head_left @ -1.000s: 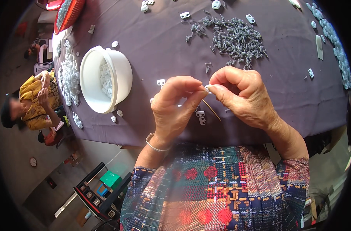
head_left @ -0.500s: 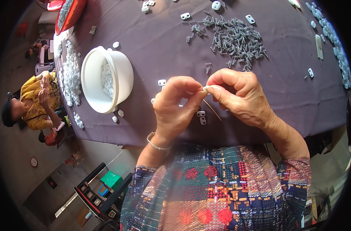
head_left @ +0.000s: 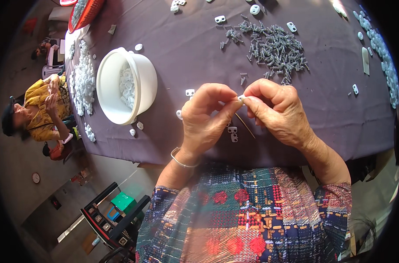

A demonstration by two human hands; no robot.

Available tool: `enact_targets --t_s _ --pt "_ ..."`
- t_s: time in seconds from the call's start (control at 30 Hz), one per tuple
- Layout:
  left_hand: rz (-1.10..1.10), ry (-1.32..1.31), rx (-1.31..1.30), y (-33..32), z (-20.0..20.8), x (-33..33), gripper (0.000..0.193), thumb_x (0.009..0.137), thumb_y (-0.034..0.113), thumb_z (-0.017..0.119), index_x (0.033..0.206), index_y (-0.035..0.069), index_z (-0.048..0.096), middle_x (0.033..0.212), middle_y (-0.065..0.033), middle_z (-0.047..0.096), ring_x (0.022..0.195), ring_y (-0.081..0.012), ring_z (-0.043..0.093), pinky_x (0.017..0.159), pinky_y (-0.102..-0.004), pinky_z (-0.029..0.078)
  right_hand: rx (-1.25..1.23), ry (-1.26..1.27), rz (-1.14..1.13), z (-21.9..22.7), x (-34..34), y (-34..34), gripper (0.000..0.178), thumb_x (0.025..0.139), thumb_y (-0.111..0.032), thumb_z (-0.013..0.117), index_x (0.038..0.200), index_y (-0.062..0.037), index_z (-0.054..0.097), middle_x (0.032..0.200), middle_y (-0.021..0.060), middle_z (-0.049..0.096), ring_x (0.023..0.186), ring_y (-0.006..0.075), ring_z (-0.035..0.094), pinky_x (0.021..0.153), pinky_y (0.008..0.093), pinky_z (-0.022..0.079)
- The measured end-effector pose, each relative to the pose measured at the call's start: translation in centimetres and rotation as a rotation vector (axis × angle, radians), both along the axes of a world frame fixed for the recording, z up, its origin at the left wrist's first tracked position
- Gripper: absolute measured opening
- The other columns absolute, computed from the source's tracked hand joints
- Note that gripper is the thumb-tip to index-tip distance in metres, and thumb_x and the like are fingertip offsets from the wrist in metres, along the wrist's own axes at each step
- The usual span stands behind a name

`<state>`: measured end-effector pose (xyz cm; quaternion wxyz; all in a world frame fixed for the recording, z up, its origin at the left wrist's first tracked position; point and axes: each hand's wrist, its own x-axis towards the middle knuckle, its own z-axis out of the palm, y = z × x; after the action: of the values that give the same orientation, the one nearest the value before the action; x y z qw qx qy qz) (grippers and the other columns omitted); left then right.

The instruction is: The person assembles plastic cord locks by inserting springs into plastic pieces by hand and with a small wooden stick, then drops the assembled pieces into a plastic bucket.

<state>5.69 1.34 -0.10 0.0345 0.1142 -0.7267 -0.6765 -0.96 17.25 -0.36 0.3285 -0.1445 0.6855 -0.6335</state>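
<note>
My left hand (head_left: 208, 111) and my right hand (head_left: 276, 105) meet fingertip to fingertip over the table. Between their thumbs and forefingers they pinch a small white plastic piece (head_left: 241, 98), mostly covered by the fingers. A thin brown stick (head_left: 245, 125) slants down from beneath the fingertips; which hand holds it, I cannot tell. Just below lie white two-holed plastic pieces (head_left: 233, 137), and another two-holed piece (head_left: 190, 92) sits left of my left hand. Beyond my right hand spreads a pile of small grey coil springs (head_left: 276, 50).
A white tub (head_left: 148, 85) with small white parts stands at left, beside a heap of white parts (head_left: 82, 79). Farther back is a red basket (head_left: 89, 15). Translucent pieces (head_left: 383, 57) line the right edge. A person in yellow (head_left: 37, 107) sits beyond the left edge.
The table and its contents have shifted slightly rightward in view. Both hands keep their pinch, and a little more of the white piece shows between the fingertips.
</note>
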Motion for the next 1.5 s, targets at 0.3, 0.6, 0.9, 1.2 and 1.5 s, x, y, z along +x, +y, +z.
enact_targets --t_s 0.3,0.6,0.9,1.2,1.5 --pt "-0.025 -0.108 0.022 -0.3 1.6 -0.5 0.026 0.076 -0.001 0.068 0.1 -0.002 0.059 0.081 -0.0033 0.063 0.07 -0.0062 0.058 0.06 -0.0161 0.046 -0.117 -0.278 -0.075 0.9 -0.6 0.3 0.011 0.088 -0.013 0.058 0.089 -0.002 0.06 0.065 0.0002 0.059 0.051 0.0025 0.052 0.044 0.016 0.042" --pt "-0.092 -0.185 0.028 -0.2 1.7 -0.5 0.011 0.084 0.008 0.062 0.089 -0.002 0.062 0.075 -0.0024 0.062 0.061 -0.0049 0.055 0.049 -0.0152 0.04 -0.083 -0.271 -0.057 1.1 -0.5 0.3 0.011 0.087 -0.013 0.059 0.087 -0.0025 0.06 0.063 -0.0005 0.058 0.05 0.0023 0.051 0.042 0.0159 0.04" --pt "0.033 -0.159 -0.026 1.3 0.8 -0.3 0.01 0.085 0.008 0.062 0.086 -0.001 0.06 0.071 -0.0017 0.06 0.06 -0.0045 0.054 0.053 -0.0174 0.044 -0.08 -0.134 -0.13 -0.1 -0.2 -0.1 0.011 0.087 -0.014 0.058 0.086 -0.0036 0.06 0.061 -0.0027 0.056 0.049 0.0009 0.047 0.043 0.015 0.038" --pt "-0.045 -0.118 -0.146 0.4 0.9 -0.5 0.01 0.084 0.008 0.063 0.084 -0.001 0.061 0.068 -0.0014 0.059 0.056 -0.005 0.052 0.05 -0.0181 0.042 -0.059 -0.131 -0.089 0.2 -0.2 -0.1 0.012 0.085 -0.01 0.057 0.082 0.0006 0.06 0.06 0.0 0.057 0.053 0.0039 0.051 0.047 0.0196 0.041" --pt "0.08 0.093 -0.86 -3.7 1.3 2.8 0.018 0.065 -0.001 0.072 0.081 0.004 0.063 0.078 -0.0066 0.06 0.07 -0.0203 0.055 0.061 -0.0292 0.045 -0.11 -0.247 -0.162 0.5 -0.1 -0.2 0.012 0.086 -0.015 0.06 0.086 -0.0031 0.06 0.061 -0.0018 0.057 0.048 0.0016 0.048 0.042 0.0152 0.038"
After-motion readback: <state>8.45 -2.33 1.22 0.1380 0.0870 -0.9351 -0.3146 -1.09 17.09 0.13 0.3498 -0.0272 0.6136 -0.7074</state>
